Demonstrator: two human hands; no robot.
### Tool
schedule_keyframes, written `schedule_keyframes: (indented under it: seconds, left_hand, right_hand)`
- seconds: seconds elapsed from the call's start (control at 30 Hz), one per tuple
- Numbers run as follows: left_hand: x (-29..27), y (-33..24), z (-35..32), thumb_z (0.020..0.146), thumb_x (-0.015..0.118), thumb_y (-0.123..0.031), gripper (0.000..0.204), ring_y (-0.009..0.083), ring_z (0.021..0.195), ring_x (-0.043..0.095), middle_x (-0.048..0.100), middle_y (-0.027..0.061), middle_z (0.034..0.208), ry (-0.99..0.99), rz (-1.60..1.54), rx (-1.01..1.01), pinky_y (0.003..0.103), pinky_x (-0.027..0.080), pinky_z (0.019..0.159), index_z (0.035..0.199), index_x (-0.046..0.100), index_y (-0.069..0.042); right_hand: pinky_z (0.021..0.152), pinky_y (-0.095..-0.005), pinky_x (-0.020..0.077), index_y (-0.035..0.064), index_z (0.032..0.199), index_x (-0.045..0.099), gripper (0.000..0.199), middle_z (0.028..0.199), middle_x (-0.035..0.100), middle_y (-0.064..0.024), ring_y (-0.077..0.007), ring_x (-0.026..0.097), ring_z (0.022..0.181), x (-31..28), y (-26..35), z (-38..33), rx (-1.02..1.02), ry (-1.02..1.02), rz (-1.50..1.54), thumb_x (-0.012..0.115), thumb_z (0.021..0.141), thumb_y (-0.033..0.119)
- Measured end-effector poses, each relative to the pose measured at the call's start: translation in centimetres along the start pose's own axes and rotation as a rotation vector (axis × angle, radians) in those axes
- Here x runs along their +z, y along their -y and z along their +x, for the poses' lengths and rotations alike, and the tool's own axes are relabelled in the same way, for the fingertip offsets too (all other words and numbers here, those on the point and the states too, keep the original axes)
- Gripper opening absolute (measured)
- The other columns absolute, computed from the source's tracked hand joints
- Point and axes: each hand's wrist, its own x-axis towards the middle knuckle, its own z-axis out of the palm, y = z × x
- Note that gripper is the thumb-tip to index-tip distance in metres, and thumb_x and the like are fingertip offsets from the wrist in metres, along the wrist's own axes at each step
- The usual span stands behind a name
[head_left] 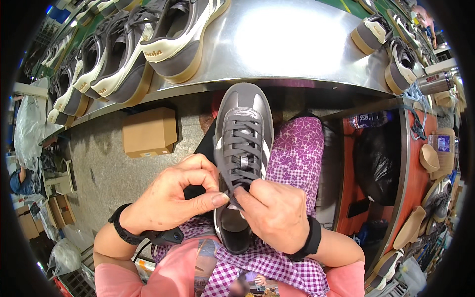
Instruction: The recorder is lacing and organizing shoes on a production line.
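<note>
A dark grey sneaker (242,133) with white side stripes rests on my lap, its toe pointing away from me and its opening toward me. Flat grey shoelaces (242,153) run criss-cross up its front, with a small metallic piece on the lacing. My left hand (190,185) pinches a lace between thumb and forefinger at the shoe's left side, near the top eyelets. Close beside it, my right hand (272,208) is closed on lace at the top of the tongue, its fingertips partly hidden. Both wrists wear black bands.
A shiny metal workbench (307,69) spans the far side, carrying several similar sneakers (123,59) at left and more at right. On the floor sits a brown cardboard box (149,132). At right stands a reddish-brown shelf (420,173) with a black plastic bag (378,163) inside.
</note>
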Motion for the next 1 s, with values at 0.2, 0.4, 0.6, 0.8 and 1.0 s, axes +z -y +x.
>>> schedule_keyframes:
  seconds: [0.2,0.4,0.6,0.8,1.0]
  left_hand:
    - [-1.0,1.6,-0.7,0.08,0.075,-0.021,0.021,0.021,0.1,0.054,0.06,0.0059,0.1,-0.108,0.179,0.063,0.034,0.041,0.089,0.089,0.065,-0.005]
    - [2.6,-0.8,1.3,0.071,0.079,-0.037,0.061,0.0306,0.11,0.054,0.061,0.0099,0.109,0.022,0.613,0.626,0.043,0.04,0.095,0.118,0.058,-0.006]
    - [5.9,-1.7,0.3,0.078,0.059,-0.017,0.026,0.0203,0.083,0.055,0.052,0.0049,0.084,0.412,0.374,0.785,0.033,0.044,0.085,0.1,0.058,-0.003]
    - [7.1,-1.3,-0.5,0.076,0.059,-0.02,0.021,0.0215,0.083,0.055,0.051,0.0036,0.082,0.497,0.379,0.764,0.034,0.044,0.08,0.091,0.056,-0.006]
    - [6.7,-1.0,-0.6,0.077,0.06,-0.021,0.019,0.0214,0.084,0.056,0.052,0.0041,0.083,0.449,0.411,0.78,0.033,0.045,0.08,0.089,0.055,-0.007]
  right_hand:
    - [0.041,-0.0279,0.0385,0.0031,0.074,0.063,0.014,0.059,0.053,-0.0065,-0.0175,0.051,0.045,-8.6,-1.7,-1.8,0.1,-0.067,0.815,0.076,0.074,0.009]
    - [0.03,-0.0194,0.0263,0.0056,0.043,0.038,0.042,0.042,0.048,-0.0066,-0.0101,0.041,0.03,-16.6,-1.0,-4.9,-0.404,-0.08,1.582,0.056,0.08,-0.001]
    - [0.044,-0.0279,0.0423,0.004,0.058,0.05,0.042,0.054,0.053,-0.0055,-0.0167,0.052,0.046,-12.0,-2.8,-4.6,0.01,-0.343,1.655,0.052,0.091,0.03]
    - [0.063,-0.0282,0.0524,-0.0003,0.094,0.069,0.013,0.085,0.069,-0.0124,-0.0206,0.068,0.072,-3.4,-2.5,-0.7,0.323,0.05,0.376,0.07,0.081,0.001]
    - [0.059,-0.0296,0.051,0.001,0.088,0.067,0.014,0.076,0.065,-0.0093,-0.0213,0.063,0.065,-2.7,-2.8,-0.6,0.188,0.033,0.348,0.072,0.075,0.001]
